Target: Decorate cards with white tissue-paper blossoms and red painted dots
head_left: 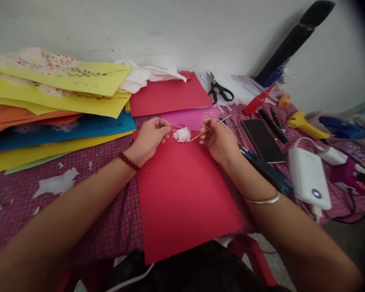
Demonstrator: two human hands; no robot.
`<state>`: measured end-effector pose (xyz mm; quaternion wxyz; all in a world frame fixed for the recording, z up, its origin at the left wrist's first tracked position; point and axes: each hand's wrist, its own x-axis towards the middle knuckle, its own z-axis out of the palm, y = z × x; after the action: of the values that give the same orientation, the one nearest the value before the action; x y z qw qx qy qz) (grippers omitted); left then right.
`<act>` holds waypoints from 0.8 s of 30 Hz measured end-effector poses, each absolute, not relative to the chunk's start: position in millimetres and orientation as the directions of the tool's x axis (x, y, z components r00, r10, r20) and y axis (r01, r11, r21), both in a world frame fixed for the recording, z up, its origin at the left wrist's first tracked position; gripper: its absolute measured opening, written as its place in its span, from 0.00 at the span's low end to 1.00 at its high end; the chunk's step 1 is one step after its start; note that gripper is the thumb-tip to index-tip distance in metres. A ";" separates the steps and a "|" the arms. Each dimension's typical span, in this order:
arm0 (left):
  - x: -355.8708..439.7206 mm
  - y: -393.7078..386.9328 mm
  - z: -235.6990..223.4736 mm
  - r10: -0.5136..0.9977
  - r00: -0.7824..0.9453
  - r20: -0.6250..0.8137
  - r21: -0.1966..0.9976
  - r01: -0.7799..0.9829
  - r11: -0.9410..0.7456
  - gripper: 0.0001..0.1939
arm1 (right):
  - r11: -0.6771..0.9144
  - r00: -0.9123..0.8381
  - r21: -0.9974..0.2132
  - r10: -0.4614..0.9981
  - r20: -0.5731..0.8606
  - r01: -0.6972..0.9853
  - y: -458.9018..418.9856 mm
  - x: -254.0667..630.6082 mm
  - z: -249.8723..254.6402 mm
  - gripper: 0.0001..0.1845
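A red sheet of paper (185,194) lies in front of me, with a clump of crumpled white tissue (182,134) near its far edge. My right hand (219,138) grips a thin wooden stick (200,134), whose tip points down beside the tissue. Left of the clump, my left hand (152,137) is closed with thumb and fingertips together; whatever they may pinch is too small to make out. Beyond the clump lies a pink sheet (188,117) with a clear, glossy patch on it.
Coloured sheets with blossom pictures (88,77) are piled at left, near torn tissue scraps (57,183). Black-handled scissors (220,90) lie at the back. On the right are a red glue tube (258,101), a phone (263,140), a stapler (267,170) and a white power bank (308,178).
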<state>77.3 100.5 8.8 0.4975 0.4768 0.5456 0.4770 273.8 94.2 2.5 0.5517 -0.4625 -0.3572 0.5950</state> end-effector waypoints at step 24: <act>-126.4 -40.0 44.3 0.984 -0.176 -0.002 0.429 0.889 0.160 0.10 | -0.186 0.006 -0.950 0.981 -0.194 -0.250 104.3 276.3 -3.8 0.17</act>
<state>-126.4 -40.0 44.3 0.1419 0.6259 0.7483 0.1679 276.3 104.3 -3.8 0.5159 -0.4869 -0.3752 0.5967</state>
